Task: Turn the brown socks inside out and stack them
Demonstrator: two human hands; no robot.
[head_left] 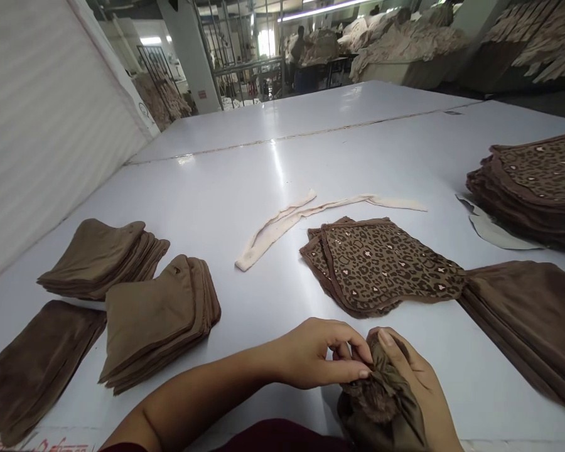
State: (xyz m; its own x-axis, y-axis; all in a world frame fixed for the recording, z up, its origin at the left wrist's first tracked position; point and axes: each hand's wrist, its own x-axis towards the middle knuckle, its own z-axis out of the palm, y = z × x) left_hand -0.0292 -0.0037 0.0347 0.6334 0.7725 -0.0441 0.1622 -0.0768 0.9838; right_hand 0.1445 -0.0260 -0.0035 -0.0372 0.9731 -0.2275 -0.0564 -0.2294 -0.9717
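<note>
A bunched brown fabric piece (pixel 381 408), with a fuzzy patch showing in its folds, is held close to my body at the table's near edge. My right hand (pixel 419 383) wraps around its right side, thumb pressed on top. With thumb and fingers drawn together, my left hand (pixel 320 355) pinches the fabric's upper edge. Just beyond my hands lies a small stack of leopard-print fabric pieces (pixel 386 267) with brown fuzzy edges. The parts of the fabric under my right palm are hidden.
On the left of the white table (pixel 245 182) lie several stacks of brown cut pieces (pixel 150 320). Pale fabric strips (pixel 282 232) stretch across the middle. A brown pile (pixel 532 320) and a taller leopard-print stack (pixel 541 169) lie at right. White sheeting (pixel 51 113) borders the left.
</note>
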